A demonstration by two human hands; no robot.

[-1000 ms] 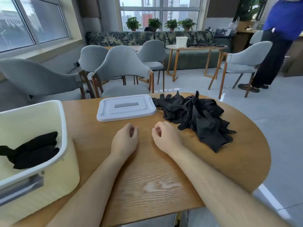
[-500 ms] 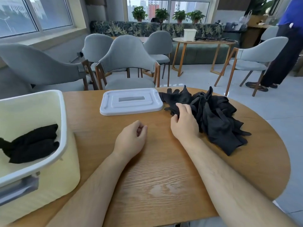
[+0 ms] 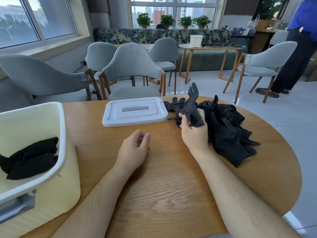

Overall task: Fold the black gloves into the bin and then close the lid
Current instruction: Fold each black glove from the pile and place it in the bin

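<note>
A heap of black gloves (image 3: 228, 129) lies on the right part of the round wooden table (image 3: 171, 194). My right hand (image 3: 194, 133) is shut on one black glove (image 3: 193, 107), lifted at the heap's left edge with its fingers pointing up. My left hand (image 3: 134, 148) rests on the table in a loose fist, holding nothing. The pale yellow bin (image 3: 56, 182) stands at the left; folded black gloves (image 3: 30, 158) lie inside it. The white lid (image 3: 134, 111) lies flat on the table beyond my hands.
Grey chairs (image 3: 132, 69) stand close behind the table's far edge. A person in blue (image 3: 298, 48) stands at the far right by another chair. A second wooden table (image 3: 211, 48) with a white basket is further back.
My right hand moved from the table to the heap, closed on one glove and raised it. My left hand stayed in place.
</note>
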